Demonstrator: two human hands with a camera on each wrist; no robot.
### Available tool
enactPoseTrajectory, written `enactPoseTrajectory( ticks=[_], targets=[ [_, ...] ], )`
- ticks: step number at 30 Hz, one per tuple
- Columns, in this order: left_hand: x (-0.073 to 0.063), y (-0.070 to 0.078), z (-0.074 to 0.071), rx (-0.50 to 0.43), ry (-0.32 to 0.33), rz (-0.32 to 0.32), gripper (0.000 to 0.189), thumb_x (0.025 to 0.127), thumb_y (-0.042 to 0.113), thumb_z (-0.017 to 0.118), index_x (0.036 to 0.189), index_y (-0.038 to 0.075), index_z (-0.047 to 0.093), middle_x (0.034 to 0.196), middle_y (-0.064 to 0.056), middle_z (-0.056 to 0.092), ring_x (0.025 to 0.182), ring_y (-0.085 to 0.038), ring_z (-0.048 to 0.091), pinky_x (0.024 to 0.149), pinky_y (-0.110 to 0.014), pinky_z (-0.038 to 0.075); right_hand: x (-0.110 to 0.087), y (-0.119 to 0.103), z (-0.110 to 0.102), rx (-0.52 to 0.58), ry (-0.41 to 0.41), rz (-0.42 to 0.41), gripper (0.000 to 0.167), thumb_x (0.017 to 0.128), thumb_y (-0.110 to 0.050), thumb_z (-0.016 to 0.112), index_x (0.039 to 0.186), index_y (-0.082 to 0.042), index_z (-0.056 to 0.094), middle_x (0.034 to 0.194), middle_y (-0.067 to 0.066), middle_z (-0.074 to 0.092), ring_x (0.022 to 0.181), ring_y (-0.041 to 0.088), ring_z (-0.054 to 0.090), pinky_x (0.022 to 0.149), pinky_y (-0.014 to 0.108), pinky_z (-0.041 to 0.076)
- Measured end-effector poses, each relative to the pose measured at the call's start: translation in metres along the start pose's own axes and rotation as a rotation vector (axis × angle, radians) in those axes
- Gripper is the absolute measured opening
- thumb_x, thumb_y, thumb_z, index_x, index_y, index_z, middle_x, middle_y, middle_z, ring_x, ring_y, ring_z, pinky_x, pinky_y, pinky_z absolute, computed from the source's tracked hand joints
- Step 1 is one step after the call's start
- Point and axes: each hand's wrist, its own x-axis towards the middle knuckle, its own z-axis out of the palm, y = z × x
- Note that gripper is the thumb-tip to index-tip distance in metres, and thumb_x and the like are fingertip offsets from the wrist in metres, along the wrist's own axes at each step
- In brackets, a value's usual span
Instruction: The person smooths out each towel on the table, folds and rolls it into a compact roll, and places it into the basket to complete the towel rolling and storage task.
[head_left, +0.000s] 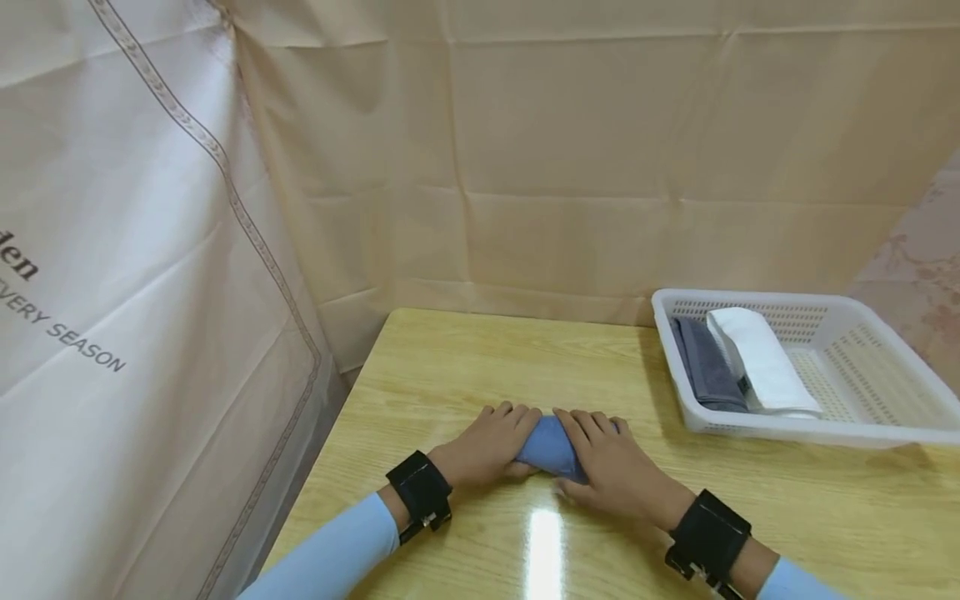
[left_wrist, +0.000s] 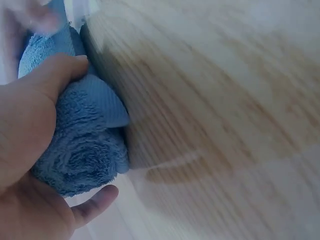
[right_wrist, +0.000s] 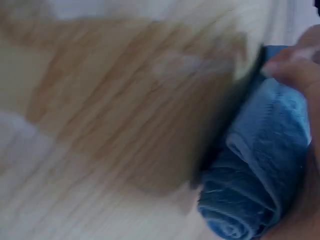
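A blue terry towel [head_left: 551,450], rolled into a short cylinder, lies on the wooden table between both hands. At its left end my left hand [head_left: 486,447] grips it, and my right hand [head_left: 613,468] grips the right end. The left wrist view shows the spiral end of the rolled towel [left_wrist: 82,155], with the thumb across its side and a finger reaching below it. Folded layers at the other end of the towel [right_wrist: 265,150] appear in the right wrist view, where the thumb presses on its side. The far fingers are partly hidden by the towel there.
A white plastic basket [head_left: 757,296] stands at the table's back right. In it, a folded dark grey towel [head_left: 708,367] lies beside a folded white towel [head_left: 772,367]. Beige cloth [head_left: 562,167] hangs behind the table [head_left: 480,354], and a pale printed curtain [head_left: 135,275] hangs at left.
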Motion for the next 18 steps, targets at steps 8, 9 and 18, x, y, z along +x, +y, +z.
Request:
enactPoseTrajectory(
  ticks=[8,9,18],
  targets=[
    [0.008,-0.009,0.000,-0.081,-0.057,-0.042,0.096,0.084,0.066,0.075,0.150,0.008,0.037,0.135,-0.009,0.057,0.116,-0.023,0.057,0.092,-0.043,0.051,0.013,0.021,0.013,0.050,0.042,-0.019,0.091,0.080,-0.056,0.085,0.142,-0.001,0.049,0.115,0.016,0.061,0.101,0.031,0.062,0.082,0.051,0.055],
    [0.009,-0.010,0.000,-0.092,-0.057,-0.051,0.093,0.084,0.064,0.077,0.149,0.009,0.038,0.133,-0.008,0.057,0.115,-0.023,0.057,0.091,-0.042,0.051,0.014,0.024,0.013,0.076,0.015,-0.011,0.089,0.080,-0.054,0.086,0.142,0.000,0.050,0.115,0.016,0.062,0.101,0.031,0.062,0.083,0.051,0.055],
    [0.017,-0.006,0.002,0.024,-0.005,-0.104,0.067,0.085,0.026,0.084,0.139,0.011,0.047,0.127,-0.007,0.059,0.106,-0.025,0.059,0.088,-0.040,0.053,0.030,0.035,-0.001,0.274,-0.225,0.121,0.090,0.072,-0.025,0.093,0.144,-0.001,0.044,0.116,0.020,0.065,0.102,0.034,0.065,0.085,0.050,0.054]
  ],
)
